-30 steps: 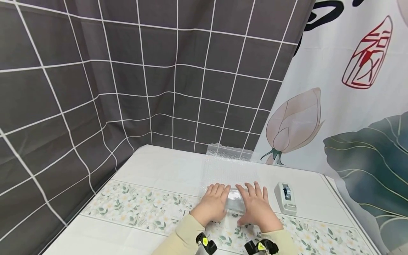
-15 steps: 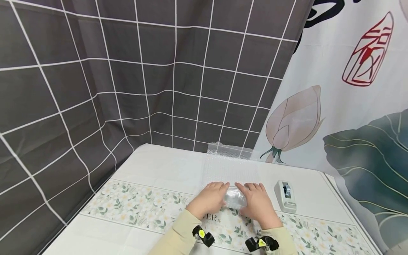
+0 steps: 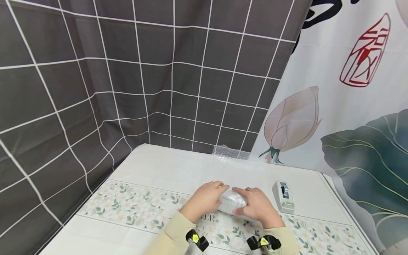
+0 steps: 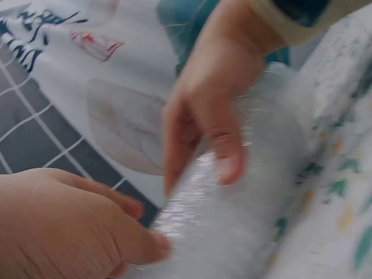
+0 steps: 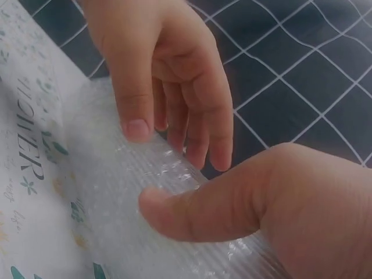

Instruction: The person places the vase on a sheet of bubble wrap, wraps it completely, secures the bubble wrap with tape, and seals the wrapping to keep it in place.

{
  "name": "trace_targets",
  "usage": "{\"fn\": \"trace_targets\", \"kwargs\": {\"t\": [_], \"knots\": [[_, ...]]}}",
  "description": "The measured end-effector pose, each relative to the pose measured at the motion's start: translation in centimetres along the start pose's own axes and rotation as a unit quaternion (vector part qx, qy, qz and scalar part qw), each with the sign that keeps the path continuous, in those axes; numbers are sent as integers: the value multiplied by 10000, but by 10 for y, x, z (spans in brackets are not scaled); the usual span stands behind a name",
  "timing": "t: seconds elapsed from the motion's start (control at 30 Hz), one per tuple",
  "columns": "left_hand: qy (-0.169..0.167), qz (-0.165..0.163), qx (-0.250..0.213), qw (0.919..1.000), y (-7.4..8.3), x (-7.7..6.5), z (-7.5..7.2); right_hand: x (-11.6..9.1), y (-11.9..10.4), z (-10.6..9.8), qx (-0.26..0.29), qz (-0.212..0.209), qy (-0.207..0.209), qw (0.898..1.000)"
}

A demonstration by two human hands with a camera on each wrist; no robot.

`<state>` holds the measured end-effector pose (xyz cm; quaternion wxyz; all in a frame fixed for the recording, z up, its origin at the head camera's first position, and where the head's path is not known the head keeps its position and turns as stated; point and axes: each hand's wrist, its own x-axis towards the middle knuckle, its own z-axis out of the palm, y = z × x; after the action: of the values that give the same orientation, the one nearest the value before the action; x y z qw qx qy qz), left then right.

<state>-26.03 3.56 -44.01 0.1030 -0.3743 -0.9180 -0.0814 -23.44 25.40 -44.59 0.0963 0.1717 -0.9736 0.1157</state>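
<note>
A rounded bundle of clear bubble wrap (image 3: pixel 232 201) lies on the table between my hands; whatever is inside it cannot be made out. My left hand (image 3: pixel 204 200) holds its left end, with the thumb on the near side and the fingers over the far side. At the other end my right hand (image 3: pixel 256 205) grips in the same way, its thumb (image 5: pixel 192 215) pressing the ribbed plastic in the right wrist view. In the left wrist view the bundle (image 4: pixel 232 221) looks shiny and blurred. Behind it a flat bubble wrap sheet (image 3: pixel 234 171) runs to the table's far edge.
A white tape dispenser (image 3: pixel 283 197) with a blue roll stands to the right of my right hand. A floral strip (image 3: pixel 127 203) crosses the white tabletop (image 3: pixel 165 163). Dark grid cloth (image 3: pixel 127 78) and a lotus-print curtain (image 3: pixel 347 117) hang behind.
The fingers, spread wide over the plastic at first, have curled in round the bundle. The bundle looks rounder, and the sheet behind has shifted slightly right.
</note>
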Motion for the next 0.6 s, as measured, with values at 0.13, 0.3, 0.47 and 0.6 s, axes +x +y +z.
{"fn": "trace_targets", "kwargs": {"t": [0.13, 0.3, 0.47, 0.6], "knots": [[544, 200, 469, 9972, 1, -7, 8, 2, -2, 2, 243, 282, -210, 9991], [840, 482, 309, 9948, -3, -11, 27, 2, -1, 3, 428, 324, -245, 9983], [861, 529, 2, 9949, -6, -10, 40, 0, 1, 2, 529, 290, -324, 9977], [896, 479, 168, 9947, -5, -7, 44, 0, 2, -1, 472, 179, -372, 9980]]}}
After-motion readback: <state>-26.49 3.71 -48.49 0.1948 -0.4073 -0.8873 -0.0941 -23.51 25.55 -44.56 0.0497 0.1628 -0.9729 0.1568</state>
